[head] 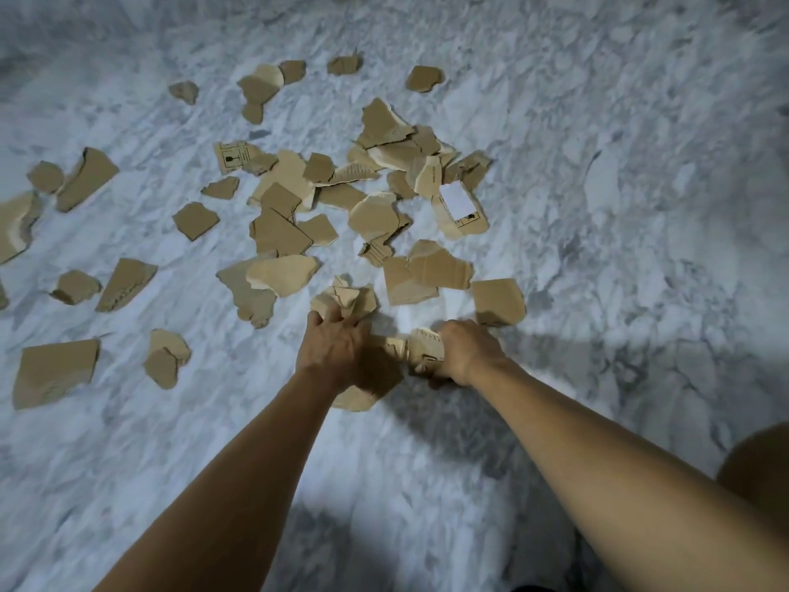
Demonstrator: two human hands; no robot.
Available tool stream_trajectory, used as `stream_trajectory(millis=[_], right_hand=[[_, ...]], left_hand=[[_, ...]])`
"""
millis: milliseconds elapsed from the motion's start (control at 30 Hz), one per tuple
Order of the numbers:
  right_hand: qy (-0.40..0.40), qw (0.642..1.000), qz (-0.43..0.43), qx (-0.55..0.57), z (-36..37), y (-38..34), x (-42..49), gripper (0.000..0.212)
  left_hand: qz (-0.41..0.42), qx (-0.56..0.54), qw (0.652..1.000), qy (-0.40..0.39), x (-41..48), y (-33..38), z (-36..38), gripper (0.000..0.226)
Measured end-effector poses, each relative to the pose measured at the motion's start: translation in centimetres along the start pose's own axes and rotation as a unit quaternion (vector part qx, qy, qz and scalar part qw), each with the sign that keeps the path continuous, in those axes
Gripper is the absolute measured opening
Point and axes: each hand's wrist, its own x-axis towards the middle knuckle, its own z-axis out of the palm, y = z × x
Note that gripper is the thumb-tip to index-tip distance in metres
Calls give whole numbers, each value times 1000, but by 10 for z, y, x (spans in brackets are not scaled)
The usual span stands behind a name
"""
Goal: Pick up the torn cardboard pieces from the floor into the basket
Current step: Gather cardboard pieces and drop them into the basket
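Reaching to the white-grey marble floor [597, 207], the left hand [337, 346] gripped torn brown cardboard pieces [348, 297]; at its three o'clock the right hand [467, 352] gripped printed brown cardboard scraps [422, 348]. More brown cardboard fragments [277, 237] lay scattered from nine to one o'clock.

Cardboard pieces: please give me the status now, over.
Left hand grips a bunch of torn pieces. Right hand grips a printed piece. Many more pieces lie scattered on the marble floor. Basket not in view.
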Motion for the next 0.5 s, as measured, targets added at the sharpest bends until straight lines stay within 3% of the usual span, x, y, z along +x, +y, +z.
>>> stream_trajectory(millis=[67,200,333,367,433,500], right_hand=[[-19,999,4,39,4,6,-6,54],[-14,988,31,148,-31,32,-18,54],[54,982,61,172,-98,53,-22,46],[64,981,71,167,-110,58,-20,43],[63,981,87,161,-121,66,-13,45],[40,984,103,140,-120,68,-2,56]], left_hand=[[-13,-32,999,-3,-7,-1,-3,69],[-48,-193,979,-49,-20,-16,-9,55],[-116,-330,931,-108,-26,-36,-28,75],[-124,-349,922,-110,-26,-40,-33,78],[-130,-366,914,-121,-26,-43,-43,62],[-134,-343,922,-117,-26,-43,-48,59]])
